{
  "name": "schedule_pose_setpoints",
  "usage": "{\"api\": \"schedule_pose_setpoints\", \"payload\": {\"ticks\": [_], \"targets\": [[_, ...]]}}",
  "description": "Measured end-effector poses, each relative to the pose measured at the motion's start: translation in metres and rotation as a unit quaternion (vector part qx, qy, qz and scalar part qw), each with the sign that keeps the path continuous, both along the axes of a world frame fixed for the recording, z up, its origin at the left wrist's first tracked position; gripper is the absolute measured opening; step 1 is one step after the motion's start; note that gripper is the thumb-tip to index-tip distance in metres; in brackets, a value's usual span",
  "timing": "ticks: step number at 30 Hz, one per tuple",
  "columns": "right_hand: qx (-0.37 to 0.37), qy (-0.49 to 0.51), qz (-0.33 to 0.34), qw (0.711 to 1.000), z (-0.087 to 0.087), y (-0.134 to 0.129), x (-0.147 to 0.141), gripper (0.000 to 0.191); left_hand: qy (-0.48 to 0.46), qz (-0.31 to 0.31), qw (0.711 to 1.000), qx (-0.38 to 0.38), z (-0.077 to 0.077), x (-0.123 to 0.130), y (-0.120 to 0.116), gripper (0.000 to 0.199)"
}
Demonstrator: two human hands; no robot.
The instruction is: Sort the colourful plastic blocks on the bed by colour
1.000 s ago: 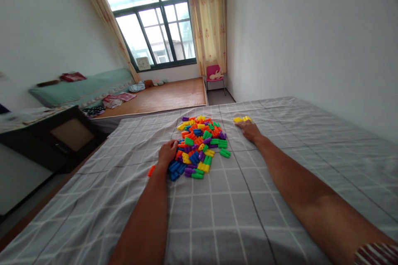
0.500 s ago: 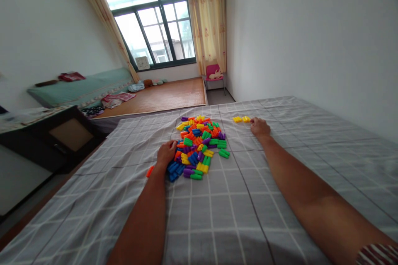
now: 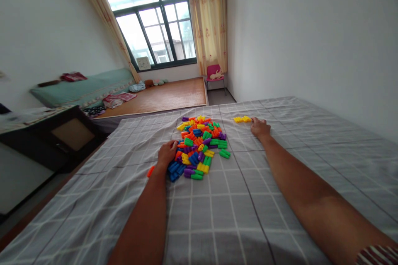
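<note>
A heap of plastic building blocks (image 3: 199, 133) in orange, blue, green, yellow and purple lies on the grey checked cloth (image 3: 217, 211). My left hand (image 3: 167, 152) rests against the heap's left side with its fingers curled; whatever is in them is hidden. Apart from the heap, to its right, lie two yellow building blocks (image 3: 242, 119), end to end and close together. My right hand (image 3: 260, 128) is closed, its fingertips at the right end of these yellow blocks. Beside my left wrist sits a lone orange block (image 3: 151, 171).
A green block (image 3: 224, 154) lies just off the heap's right edge. Behind the cloth-covered surface is a low bed (image 3: 174, 93) with a brown mat. A dark cabinet (image 3: 74, 132) stands at left, a pink chair (image 3: 214, 72) at the back, and a white wall (image 3: 304, 37) at right.
The gap between the two yellow blocks has closed, the right one having shifted slightly left. My right fingers stay at its end. My left hand keeps its place by the heap.
</note>
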State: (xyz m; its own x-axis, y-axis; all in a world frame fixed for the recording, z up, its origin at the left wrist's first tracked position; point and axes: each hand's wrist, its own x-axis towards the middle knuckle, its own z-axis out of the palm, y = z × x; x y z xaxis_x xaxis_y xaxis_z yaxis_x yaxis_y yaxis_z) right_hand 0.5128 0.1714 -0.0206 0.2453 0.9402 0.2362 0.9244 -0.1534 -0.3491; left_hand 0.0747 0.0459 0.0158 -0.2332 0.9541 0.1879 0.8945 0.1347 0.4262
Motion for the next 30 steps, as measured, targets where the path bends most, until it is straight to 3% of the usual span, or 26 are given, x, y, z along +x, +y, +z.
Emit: {"api": "schedule_pose_setpoints", "payload": {"ticks": [4,8,11,15,22,30], "targets": [[-0.008,0.001,0.017,1.0,-0.001,0.0,-0.001,0.05,0.003,0.003,1.0,-0.004,0.002,0.001,-0.002,0.037],[0.039,-0.019,0.04,0.998,0.003,-0.003,-0.008,0.049,0.004,0.003,1.0,-0.004,0.003,0.002,-0.002,0.036],[0.06,-0.057,0.133,0.988,0.006,-0.006,-0.02,0.047,0.0,0.003,1.0,-0.005,0.004,0.003,-0.003,0.036],[0.012,-0.087,0.239,0.967,0.004,-0.008,-0.036,0.044,-0.01,0.003,1.0,-0.002,0.005,0.004,-0.004,0.035],[-0.014,-0.097,0.244,0.965,-0.001,-0.007,-0.038,0.047,-0.018,0.01,1.0,0.001,0.006,0.005,-0.005,0.033],[0.032,-0.052,0.265,0.962,0.004,-0.015,-0.037,0.033,-0.006,-0.008,1.0,0.006,-0.001,0.001,-0.002,0.044]]}}
